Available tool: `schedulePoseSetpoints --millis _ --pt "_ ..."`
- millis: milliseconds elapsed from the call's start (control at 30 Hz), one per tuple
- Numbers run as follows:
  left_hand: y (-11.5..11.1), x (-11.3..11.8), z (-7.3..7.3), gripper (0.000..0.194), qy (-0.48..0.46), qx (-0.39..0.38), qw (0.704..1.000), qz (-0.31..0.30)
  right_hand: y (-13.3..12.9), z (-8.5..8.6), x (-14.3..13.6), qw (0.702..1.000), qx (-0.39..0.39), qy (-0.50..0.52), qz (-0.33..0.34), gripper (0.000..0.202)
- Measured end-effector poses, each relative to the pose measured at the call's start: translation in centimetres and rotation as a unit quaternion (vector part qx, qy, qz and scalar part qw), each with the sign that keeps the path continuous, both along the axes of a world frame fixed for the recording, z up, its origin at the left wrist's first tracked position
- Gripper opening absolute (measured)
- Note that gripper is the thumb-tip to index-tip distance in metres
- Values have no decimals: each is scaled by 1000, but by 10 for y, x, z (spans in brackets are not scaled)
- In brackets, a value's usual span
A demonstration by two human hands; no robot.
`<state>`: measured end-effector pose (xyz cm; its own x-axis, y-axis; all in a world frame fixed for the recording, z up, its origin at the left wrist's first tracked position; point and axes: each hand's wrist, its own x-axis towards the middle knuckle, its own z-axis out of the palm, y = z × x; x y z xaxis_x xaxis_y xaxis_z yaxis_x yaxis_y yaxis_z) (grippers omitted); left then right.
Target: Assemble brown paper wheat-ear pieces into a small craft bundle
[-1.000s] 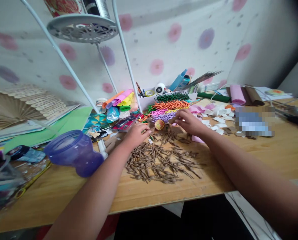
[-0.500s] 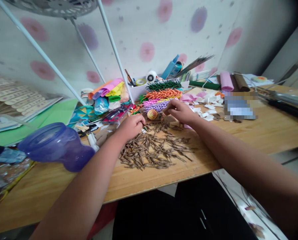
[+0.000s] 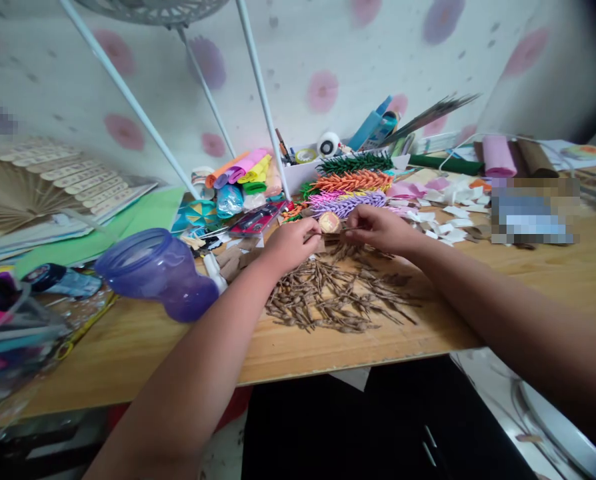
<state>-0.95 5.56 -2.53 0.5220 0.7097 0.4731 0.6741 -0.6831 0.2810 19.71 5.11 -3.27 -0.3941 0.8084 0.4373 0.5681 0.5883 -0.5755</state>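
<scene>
My left hand (image 3: 294,244) is closed in a pinch above the far left side of a pile of brown twisted pieces (image 3: 323,293). A thin dark bit shows at its fingertips, too small to name. Opposite it, my right hand (image 3: 375,230) is also pinched, and a thin dark tip pokes out towards the left hand. Between the two hands sits a small round yellowish disc (image 3: 329,222) with a reddish picture. Just behind are bundles of twisted strips in purple (image 3: 351,202), orange (image 3: 355,180) and green (image 3: 355,162).
A purple translucent vase (image 3: 143,267) stands left of my left forearm. White paper scraps (image 3: 453,207) lie to the right. Rolled coloured paper (image 3: 248,167), a fan stand leg (image 3: 263,100) and a white box (image 3: 301,175) are at the back. A paper fan (image 3: 23,190) lies far left.
The view has shifted left, so things appear further right. My two hands have come closer together, and thin dark bits now show at the fingertips.
</scene>
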Motion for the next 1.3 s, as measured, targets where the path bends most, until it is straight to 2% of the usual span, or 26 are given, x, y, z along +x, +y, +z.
schedulePoseSetpoints --millis 133,333,500,700,800,900,1033,1167,1300 --pt "0 2 0 9 -57 -29 998 -18 -8 5 -9 999 26 -17 45 20" --pt "4 7 -5 13 -138 -94 984 -68 -15 11 -17 991 56 -43 115 12" --pt "1 10 -3 12 -124 -120 982 -82 -14 8 -18 995 46 -33 84 10" --pt "-10 15 1 28 -129 -179 973 -70 -13 7 -19 995 40 -13 96 10" --pt "-14 16 4 36 -146 -199 966 -82 -13 5 -20 999 7 3 52 13" --pt "-15 16 4 32 -144 -214 963 -77 -12 5 -20 999 -14 26 15 13" --pt "-13 17 1 24 -101 -194 975 -46 -11 6 -19 1000 -15 27 -1 13" --pt "-13 18 -1 20 -46 -151 986 -55 -8 7 -17 1000 7 -14 -13 16" --pt "-12 18 -2 18 0 -136 990 -34 -3 6 -11 999 15 -40 -23 19"
